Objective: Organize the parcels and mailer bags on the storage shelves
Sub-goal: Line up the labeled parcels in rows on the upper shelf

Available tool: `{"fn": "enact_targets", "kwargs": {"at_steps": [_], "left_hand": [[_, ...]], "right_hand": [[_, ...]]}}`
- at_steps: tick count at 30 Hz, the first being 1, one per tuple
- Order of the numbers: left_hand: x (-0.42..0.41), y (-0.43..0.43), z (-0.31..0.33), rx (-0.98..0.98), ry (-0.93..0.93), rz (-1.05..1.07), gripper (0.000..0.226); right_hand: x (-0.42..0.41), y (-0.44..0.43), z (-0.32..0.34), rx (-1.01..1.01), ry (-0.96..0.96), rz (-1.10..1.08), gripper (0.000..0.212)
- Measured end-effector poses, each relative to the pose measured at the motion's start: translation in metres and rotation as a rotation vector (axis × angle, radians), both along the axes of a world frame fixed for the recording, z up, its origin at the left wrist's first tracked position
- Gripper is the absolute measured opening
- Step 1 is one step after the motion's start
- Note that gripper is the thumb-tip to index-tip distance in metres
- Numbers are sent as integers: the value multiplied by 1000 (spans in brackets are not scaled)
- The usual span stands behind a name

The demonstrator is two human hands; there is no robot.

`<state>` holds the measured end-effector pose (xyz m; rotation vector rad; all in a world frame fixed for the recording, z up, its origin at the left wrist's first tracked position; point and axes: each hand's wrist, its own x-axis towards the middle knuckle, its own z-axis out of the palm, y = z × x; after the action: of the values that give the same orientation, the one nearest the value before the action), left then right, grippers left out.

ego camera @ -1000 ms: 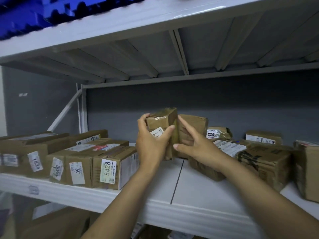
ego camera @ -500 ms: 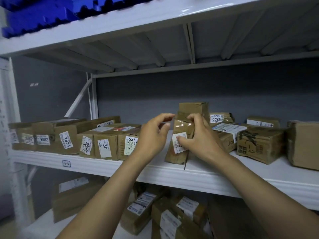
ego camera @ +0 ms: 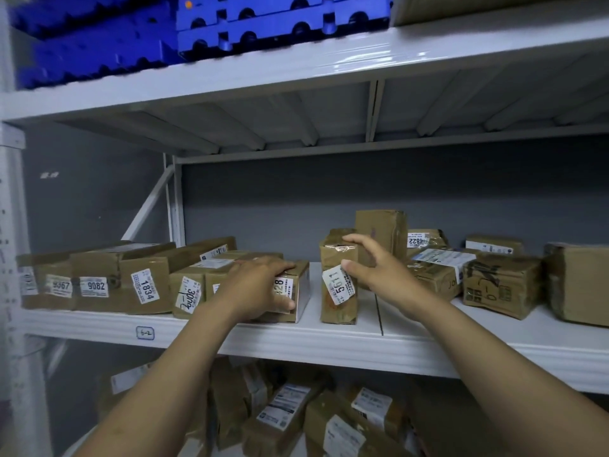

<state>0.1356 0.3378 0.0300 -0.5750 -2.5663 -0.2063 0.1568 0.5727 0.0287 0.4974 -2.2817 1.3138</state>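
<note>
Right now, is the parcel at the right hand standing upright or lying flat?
Upright. The parcel stands on its narrow end on the shelf, taller than wide; the right hand holds its top corner.

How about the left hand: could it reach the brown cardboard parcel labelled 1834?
Probably yes: the left hand grips a brown box in the same front row; nothing blocks the parcel labelled 1834.

two bare forearms lead to a bare left hand and right hand with slim fingers.
</note>
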Motion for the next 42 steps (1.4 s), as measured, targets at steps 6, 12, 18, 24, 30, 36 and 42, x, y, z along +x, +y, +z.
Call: {"fn": "enact_targets", "kwargs": {"at_steps": [6, 12, 18, 24, 30, 36, 42], "left_hand": [[-10, -9, -4, 39, 38, -66, 84], [-15, -10, -8, 57, 96, -89, 82], [-13, -12, -9, 117, 27, -151, 96], [-13, -9, -11, 99, 41, -100, 99], [-8, -11, -7, 125, 20, -150, 100], [0, -11, 8, 79, 64, -189, 100], [21, 3, 34, -10, 215, -211, 78]], "right_hand": [[-3, -27, 1, 42, 9, -76, 39], [0, -44, -2, 239, -57, -90, 73], [7, -50, -11, 298, -40, -152, 82], [7, -53, -6, 314, -49, -199, 78], [10, -57, -2, 332, -42, -239, 90], [28, -57, 13, 441, 61, -340, 89], [46, -34, 24, 685, 9, -474, 76]]}}
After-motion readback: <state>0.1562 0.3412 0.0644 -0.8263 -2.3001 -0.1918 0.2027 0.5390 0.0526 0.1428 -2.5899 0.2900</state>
